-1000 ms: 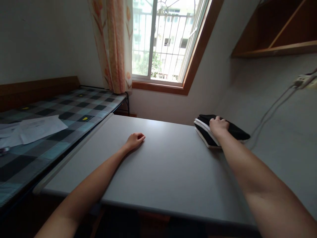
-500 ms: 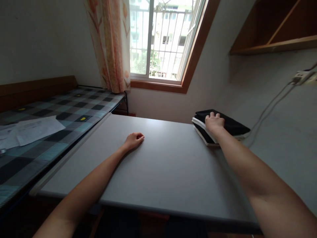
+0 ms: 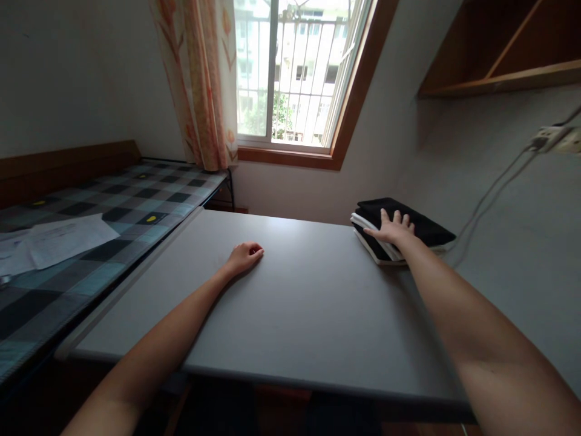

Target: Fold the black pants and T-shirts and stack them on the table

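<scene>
My right hand [image 3: 393,229] lies on a stack of folded black and white cloth [image 3: 420,223] at the right back of the table. Its fingers are spread over the top, thumb pointing left across the white layers. The cloth pieces are folded flat, so their kind does not show. On the grey-white table [image 3: 290,309], left of the middle, rests my left hand [image 3: 244,257]. Its fingers are loosely curled towards the thumb, with a small dark gap between them and nothing visible inside.
A bed with a checked mattress [image 3: 113,203] runs along the left side, with papers [image 3: 68,239] on it. Behind the table are a curtain [image 3: 206,91] and a barred window [image 3: 299,79]. At right, a cord [image 3: 492,184] hangs from a wall socket below a wooden shelf [image 3: 503,79].
My right hand's fingers have spread apart and the thumb has swung out to the left on the stack. The left hand stays in place.
</scene>
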`<control>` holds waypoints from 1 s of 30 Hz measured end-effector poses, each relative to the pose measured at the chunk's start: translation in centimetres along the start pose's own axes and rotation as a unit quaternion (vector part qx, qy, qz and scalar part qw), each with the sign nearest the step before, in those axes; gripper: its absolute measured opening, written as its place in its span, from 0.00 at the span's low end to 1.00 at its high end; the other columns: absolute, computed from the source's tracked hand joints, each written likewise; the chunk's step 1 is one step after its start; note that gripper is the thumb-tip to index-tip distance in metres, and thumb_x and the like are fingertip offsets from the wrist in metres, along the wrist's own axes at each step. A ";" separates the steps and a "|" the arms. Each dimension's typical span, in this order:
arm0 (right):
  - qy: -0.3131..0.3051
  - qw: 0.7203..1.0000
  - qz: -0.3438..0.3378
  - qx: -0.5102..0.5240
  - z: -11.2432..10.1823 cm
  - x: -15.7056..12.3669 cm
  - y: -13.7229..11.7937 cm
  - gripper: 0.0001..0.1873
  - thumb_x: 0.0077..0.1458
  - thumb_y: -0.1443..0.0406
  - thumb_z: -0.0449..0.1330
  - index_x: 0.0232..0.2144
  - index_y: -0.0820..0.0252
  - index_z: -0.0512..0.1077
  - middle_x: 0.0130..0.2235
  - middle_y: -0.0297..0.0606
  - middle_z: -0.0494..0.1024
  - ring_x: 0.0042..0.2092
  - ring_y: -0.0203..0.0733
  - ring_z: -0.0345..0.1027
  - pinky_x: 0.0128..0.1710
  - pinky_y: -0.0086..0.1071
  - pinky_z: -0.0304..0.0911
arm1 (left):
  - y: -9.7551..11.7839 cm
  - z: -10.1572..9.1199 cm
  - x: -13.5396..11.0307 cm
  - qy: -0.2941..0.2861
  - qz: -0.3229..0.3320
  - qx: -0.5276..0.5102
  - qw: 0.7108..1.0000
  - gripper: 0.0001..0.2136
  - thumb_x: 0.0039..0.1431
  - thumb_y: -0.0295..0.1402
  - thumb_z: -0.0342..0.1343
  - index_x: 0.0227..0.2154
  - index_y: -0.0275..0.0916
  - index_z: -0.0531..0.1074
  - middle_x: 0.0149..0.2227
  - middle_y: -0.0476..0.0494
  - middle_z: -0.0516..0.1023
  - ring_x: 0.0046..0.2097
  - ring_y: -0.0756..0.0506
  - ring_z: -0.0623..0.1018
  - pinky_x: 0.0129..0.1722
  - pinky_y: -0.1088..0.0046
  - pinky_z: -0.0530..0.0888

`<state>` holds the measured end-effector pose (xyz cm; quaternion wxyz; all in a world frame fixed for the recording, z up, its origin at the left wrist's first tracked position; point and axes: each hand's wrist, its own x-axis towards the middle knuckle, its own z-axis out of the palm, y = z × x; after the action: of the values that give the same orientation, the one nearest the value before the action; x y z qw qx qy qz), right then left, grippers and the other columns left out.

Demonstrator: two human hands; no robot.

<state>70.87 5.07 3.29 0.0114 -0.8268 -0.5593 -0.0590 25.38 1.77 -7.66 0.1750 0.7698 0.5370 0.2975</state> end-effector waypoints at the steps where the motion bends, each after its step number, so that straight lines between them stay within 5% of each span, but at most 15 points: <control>1: -0.007 1.000 0.003 -0.006 0.0 -0.1 -0.1 0.57 0.51 0.37 0.52 0.70 0.62 0.39 0.70 0.60 0.39 0.68 0.73 0.36 0.62 0.60 0.44 | 0.0 0.0 0.0 -0.002 0.001 0.002 1.000 0.14 0.59 0.41 0.52 0.35 0.39 0.80 0.35 0.43 0.82 0.36 0.43 0.78 0.37 0.70 0.70; 7: 0.019 1.000 -0.005 -0.020 -1.1 -1.3 -0.3 0.49 0.55 0.40 0.51 0.69 0.61 0.47 0.69 0.59 0.47 0.66 0.70 0.44 0.59 0.57 0.49 | 0.0 0.0 0.0 -0.003 0.008 -0.001 1.000 0.14 0.58 0.41 0.52 0.35 0.39 0.80 0.34 0.43 0.81 0.36 0.44 0.77 0.37 0.71 0.70; 14: 0.202 0.971 -0.130 -0.016 -1.7 -4.6 -3.2 0.23 0.63 0.59 0.47 0.55 0.62 0.69 0.57 0.54 0.69 0.55 0.57 0.62 0.52 0.46 0.54 | 0.8 -0.4 -0.4 -0.008 0.009 0.013 1.000 0.14 0.60 0.40 0.50 0.34 0.39 0.79 0.34 0.43 0.80 0.35 0.44 0.76 0.38 0.69 0.70; 23: 0.070 0.984 -0.160 0.046 3.9 -12.0 -10.1 0.22 0.64 0.60 0.45 0.34 0.58 0.78 0.39 0.46 0.81 0.40 0.46 0.74 0.34 0.33 0.57 | 1.7 -0.3 -1.2 -0.014 0.115 0.143 0.983 0.14 0.64 0.37 0.47 0.38 0.42 0.79 0.41 0.40 0.77 0.46 0.41 0.74 0.51 0.62 0.68; 30: 0.083 0.980 -0.157 0.088 6.6 -13.7 -10.7 0.21 0.64 0.60 0.45 0.35 0.58 0.78 0.40 0.46 0.79 0.41 0.46 0.71 0.38 0.34 0.58 | 2.1 -0.2 -1.7 -0.003 0.060 0.220 0.974 0.29 0.60 0.51 0.52 0.62 0.44 0.65 0.64 0.37 0.64 0.66 0.31 0.57 0.64 0.50 0.52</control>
<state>56.49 -2.97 -5.24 0.1207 -0.7167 -0.6823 -0.0788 26.39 -0.60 -6.74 -0.0147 0.8209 0.5418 0.1798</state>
